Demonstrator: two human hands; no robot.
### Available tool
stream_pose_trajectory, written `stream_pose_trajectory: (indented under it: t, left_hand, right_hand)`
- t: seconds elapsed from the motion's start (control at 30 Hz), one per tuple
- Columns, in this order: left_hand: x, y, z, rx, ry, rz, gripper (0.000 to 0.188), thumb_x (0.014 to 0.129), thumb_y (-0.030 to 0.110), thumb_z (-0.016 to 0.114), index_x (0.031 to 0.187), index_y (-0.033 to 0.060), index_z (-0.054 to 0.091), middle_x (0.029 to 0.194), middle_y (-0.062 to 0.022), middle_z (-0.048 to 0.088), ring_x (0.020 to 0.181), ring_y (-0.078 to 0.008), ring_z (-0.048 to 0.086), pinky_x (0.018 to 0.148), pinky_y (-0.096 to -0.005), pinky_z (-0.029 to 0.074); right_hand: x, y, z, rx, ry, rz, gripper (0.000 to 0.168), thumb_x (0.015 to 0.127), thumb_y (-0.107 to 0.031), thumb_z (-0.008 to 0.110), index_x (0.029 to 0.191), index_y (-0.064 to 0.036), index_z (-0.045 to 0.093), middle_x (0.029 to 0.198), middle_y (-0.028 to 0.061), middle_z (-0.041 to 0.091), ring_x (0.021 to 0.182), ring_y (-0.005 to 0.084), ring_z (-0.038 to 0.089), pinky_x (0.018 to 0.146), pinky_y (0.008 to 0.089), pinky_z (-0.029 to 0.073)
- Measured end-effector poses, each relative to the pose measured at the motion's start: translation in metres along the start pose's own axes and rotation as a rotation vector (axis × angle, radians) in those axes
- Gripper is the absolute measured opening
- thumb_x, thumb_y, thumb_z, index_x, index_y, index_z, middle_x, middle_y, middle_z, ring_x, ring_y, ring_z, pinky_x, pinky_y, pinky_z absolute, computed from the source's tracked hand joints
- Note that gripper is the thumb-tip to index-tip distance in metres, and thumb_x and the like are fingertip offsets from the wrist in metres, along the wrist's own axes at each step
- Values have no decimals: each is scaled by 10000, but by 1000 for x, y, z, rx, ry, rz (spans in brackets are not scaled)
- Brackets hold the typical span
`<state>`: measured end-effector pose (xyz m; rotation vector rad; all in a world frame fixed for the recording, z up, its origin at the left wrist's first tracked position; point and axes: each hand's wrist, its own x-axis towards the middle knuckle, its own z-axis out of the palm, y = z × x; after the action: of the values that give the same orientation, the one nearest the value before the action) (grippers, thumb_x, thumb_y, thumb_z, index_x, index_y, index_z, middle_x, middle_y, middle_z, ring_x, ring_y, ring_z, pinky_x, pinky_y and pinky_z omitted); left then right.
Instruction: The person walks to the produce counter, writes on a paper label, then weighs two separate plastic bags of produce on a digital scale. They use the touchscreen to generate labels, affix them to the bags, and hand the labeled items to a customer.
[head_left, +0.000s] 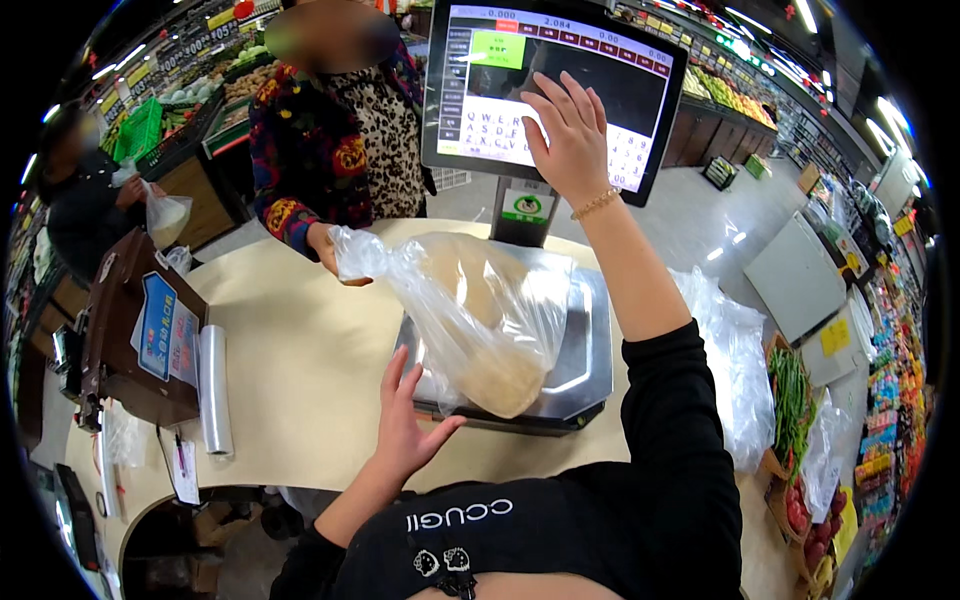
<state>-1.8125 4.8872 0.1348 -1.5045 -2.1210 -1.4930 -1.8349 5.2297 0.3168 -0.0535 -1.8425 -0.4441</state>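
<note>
My right hand (568, 135) is raised with spread fingers over the touchscreen (487, 90) of a weighing scale, holding nothing. Beneath the screen, a clear plastic bag (517, 300) with pale tan contents lies on the scale's metal plate (589, 337). My left hand (411, 416) hovers at the plate's front left edge, beside the bag, fingers apart and empty. Across the counter, another person's hand (337, 255) is at the bag's gathered upper end. Whether my right fingertips touch the glass cannot be told.
On the counter's left stand a brown machine (142, 337) and a roll of clear film (216, 390). Clear plastic bags (727, 375) lie to the right, near green beans (790, 409) in a basket. A second person (82, 195) with a bag stands further back, near produce shelves.
</note>
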Motion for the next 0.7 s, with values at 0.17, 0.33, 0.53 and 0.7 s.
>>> stream_pose_trajectory:
  t: [0.17,0.33,0.53,0.7]
  left_hand:
    - [-15,-10,-3,-29,12,-60,732,700,251,754,1264,14,353,1402,-234,251,1297,-400,258,1049,-457,261]
    - [-19,-17,-8,-76,31,-122,692,725,216,721,1271,6,352,1407,-228,250,1308,-386,252,1054,-442,257]
    - [-10,-41,-9,-95,-15,-124,660,776,222,660,1328,17,360,1418,-201,288,1317,-338,275,1070,-423,232]
    - [13,-50,-11,-224,20,-72,604,870,283,572,1350,2,334,1430,-171,295,1328,-302,270,1082,-406,201]
  right_hand:
    - [31,16,28,-209,-85,-132,373,864,-319,542,1217,-206,506,1289,-18,494,1284,203,334,1087,462,162]
    - [36,12,15,-154,-212,-35,431,888,-403,492,1272,-210,462,1257,-14,528,1287,218,342,1086,484,142]
    - [-104,-6,-119,12,-11,245,245,792,-122,621,1033,-97,582,1023,49,615,1083,254,504,963,404,346]
    - [-272,-47,-214,-156,-197,883,183,796,-61,559,976,-35,584,962,111,613,935,291,548,848,375,420]
